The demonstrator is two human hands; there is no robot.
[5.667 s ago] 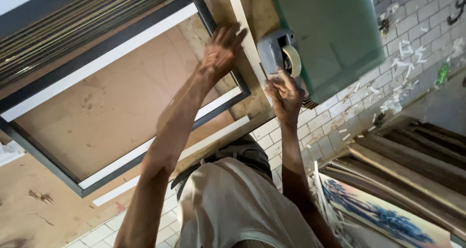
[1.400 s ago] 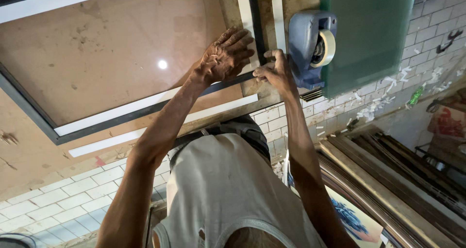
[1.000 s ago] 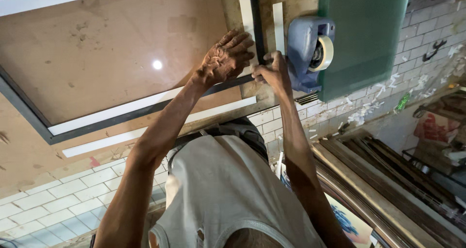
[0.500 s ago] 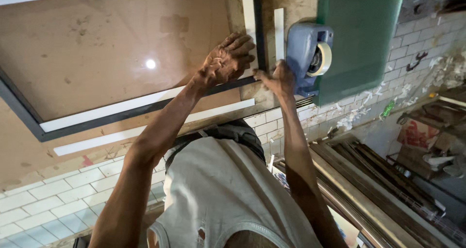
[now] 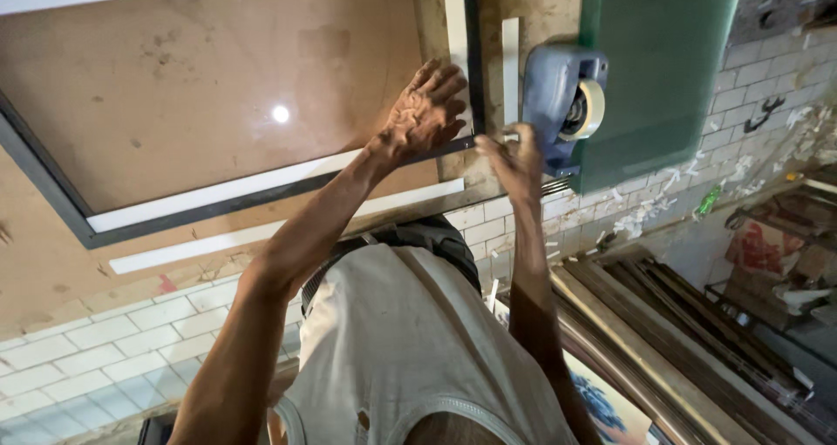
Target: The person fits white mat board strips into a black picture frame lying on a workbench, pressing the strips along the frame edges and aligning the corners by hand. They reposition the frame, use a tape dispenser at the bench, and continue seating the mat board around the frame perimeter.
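Observation:
A dark picture frame (image 5: 261, 203) with a white inner border and a brown backing board lies on a wooden bench. My left hand (image 5: 423, 114) rests flat on the frame's near right corner, fingers spread and holding nothing. My right hand (image 5: 516, 162) is just beside that corner, fingers bunched together at the frame's edge. What they pinch is too small to make out. A blue tape dispenser (image 5: 562, 105) with a pale roll of tape stands right beside my right hand.
A green sheet (image 5: 663, 61) lies behind the dispenser. Loose white strips (image 5: 510, 70) lie on the bench beside the frame. Below are a white tiled wall, scattered paper scraps (image 5: 663, 205), and stacked frames and mouldings (image 5: 663, 340) at the lower right.
Both hands stay at the frame's corner. My right hand has slipped slightly down and away from the dispenser. The view has shifted a little.

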